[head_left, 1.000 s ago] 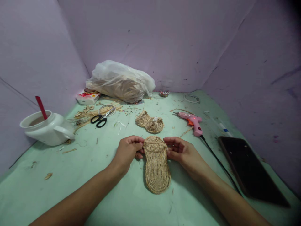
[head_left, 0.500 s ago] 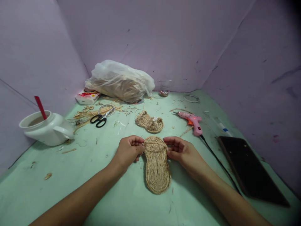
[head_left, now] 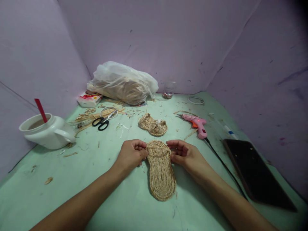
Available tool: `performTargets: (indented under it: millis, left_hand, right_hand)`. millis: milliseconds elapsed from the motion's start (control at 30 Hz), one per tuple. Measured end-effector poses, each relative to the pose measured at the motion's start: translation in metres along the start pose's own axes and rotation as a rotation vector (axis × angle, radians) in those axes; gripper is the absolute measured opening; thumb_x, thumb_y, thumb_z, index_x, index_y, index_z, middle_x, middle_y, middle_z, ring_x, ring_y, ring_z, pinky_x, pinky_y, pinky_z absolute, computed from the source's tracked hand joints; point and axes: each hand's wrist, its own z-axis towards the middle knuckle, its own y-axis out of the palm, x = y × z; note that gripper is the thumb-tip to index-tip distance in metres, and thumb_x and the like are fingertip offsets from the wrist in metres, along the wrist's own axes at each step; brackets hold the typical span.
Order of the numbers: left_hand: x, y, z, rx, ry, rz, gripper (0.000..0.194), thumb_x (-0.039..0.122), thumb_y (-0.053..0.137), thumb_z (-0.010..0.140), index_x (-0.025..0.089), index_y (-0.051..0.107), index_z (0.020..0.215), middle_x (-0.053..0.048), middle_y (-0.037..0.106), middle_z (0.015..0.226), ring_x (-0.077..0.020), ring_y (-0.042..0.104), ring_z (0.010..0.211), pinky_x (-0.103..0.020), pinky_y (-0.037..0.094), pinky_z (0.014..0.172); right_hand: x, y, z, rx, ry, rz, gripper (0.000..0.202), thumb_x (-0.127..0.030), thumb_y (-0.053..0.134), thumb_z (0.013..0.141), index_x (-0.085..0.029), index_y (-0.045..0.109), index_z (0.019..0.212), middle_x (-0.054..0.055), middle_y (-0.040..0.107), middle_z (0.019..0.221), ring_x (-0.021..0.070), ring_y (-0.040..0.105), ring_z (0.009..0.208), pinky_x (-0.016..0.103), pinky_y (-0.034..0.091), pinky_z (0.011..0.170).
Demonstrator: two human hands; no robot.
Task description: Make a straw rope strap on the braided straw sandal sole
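Observation:
A slipper sole of coiled, braided straw cord lies lengthwise in front of me, a strand of cord crossing its far end. My left hand is closed in a pinch at the far left edge, by one end of that strand. At the opposite edge my right hand is also closed, thumb below and fingers curled above; its fingertips are partly hidden by the sole. Just beyond lies a small finished-looking straw slipper with a cluster of white beads on its strap.
To the right are a pink glue gun with a lit red light, its black cord, and a dark phone. On the left stand a white pot and black-handled scissors on straw. A plastic bag and bead jar stand behind.
The sole's near end has come slightly toward me and to the right. Both hands keep their places at its far edges with barely any shift.

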Motion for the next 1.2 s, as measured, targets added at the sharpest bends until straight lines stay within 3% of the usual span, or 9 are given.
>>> performTargets:
  millis: [900, 1067, 1200]
  left_hand:
    - [0.006, -0.001, -0.001, -0.014, -0.024, -0.029, 0.013, 0.011, 0.054, 0.062, 0.01, 0.059, 0.074, 0.001, 0.055, 0.052, -0.0093, 0.05, 0.047, -0.019, 0.04, 0.04]
    - [0.001, -0.003, 0.001, 0.009, -0.021, 0.105, 0.015, 0.021, 0.059, 0.062, 0.013, 0.059, 0.074, 0.002, 0.052, 0.051, -0.01, 0.047, 0.045, -0.02, 0.034, 0.037]
    - [-0.004, -0.005, 0.003, 0.057, 0.115, 0.356, 0.014, 0.027, 0.059, 0.064, 0.014, 0.064, 0.069, 0.0, 0.059, 0.056, -0.0107, 0.05, 0.049, -0.023, 0.036, 0.047]
  right_hand:
    - [0.001, -0.001, 0.002, 0.018, -0.012, -0.005, 0.035, -0.01, 0.066, 0.052, -0.016, 0.059, 0.086, 0.005, 0.062, 0.086, 0.0126, 0.058, 0.066, 0.026, 0.048, 0.06]
    - [0.0, 0.001, 0.001, 0.025, -0.015, -0.006, 0.033, -0.013, 0.067, 0.054, -0.016, 0.059, 0.086, 0.006, 0.063, 0.087, 0.0136, 0.059, 0.068, 0.027, 0.05, 0.061]
    - [0.003, 0.002, 0.002, 0.051, -0.034, -0.066, 0.032, -0.019, 0.067, 0.056, -0.016, 0.059, 0.087, 0.008, 0.063, 0.088, 0.0157, 0.06, 0.07, 0.028, 0.051, 0.058]
